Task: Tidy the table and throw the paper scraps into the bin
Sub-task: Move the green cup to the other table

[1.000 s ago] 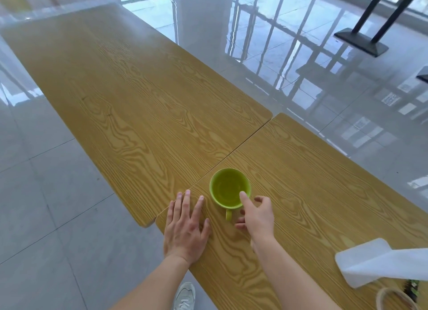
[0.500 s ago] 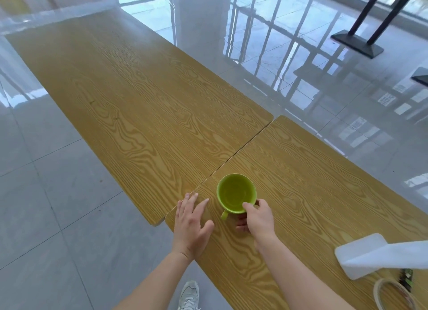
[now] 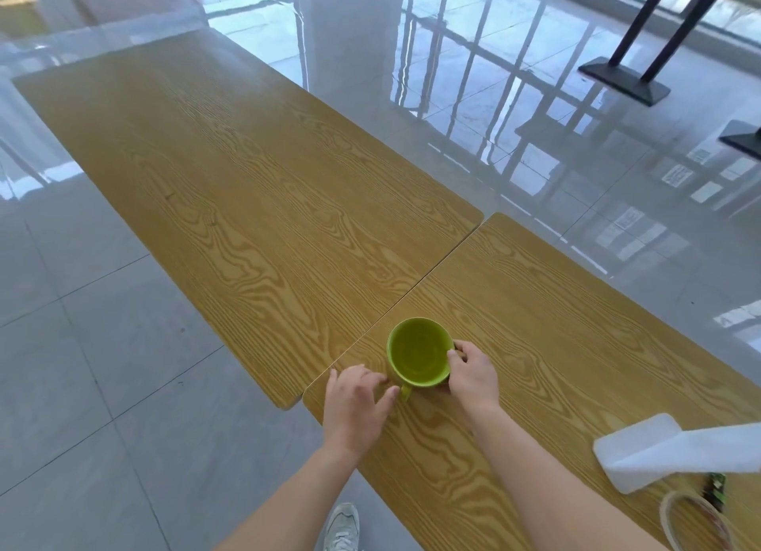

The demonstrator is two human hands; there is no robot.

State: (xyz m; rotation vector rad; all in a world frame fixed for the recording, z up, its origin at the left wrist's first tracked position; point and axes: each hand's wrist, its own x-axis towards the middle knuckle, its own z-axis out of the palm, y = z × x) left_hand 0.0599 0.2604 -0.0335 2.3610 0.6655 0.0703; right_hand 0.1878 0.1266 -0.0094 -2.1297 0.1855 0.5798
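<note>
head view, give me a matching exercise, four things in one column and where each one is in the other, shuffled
Things
1. green ceramic cup
2. white folded sheet
3. grey sneaker
4. pale roll of tape

Places
a. on the grey floor tiles, beside the wooden table
b. on the table, cut off at the bottom right corner
c. by the seam between the two tabletops, gripped by the right hand
d. on the table, running off the right edge

Pairs: 1-c, 2-d, 3-a, 4-b
</note>
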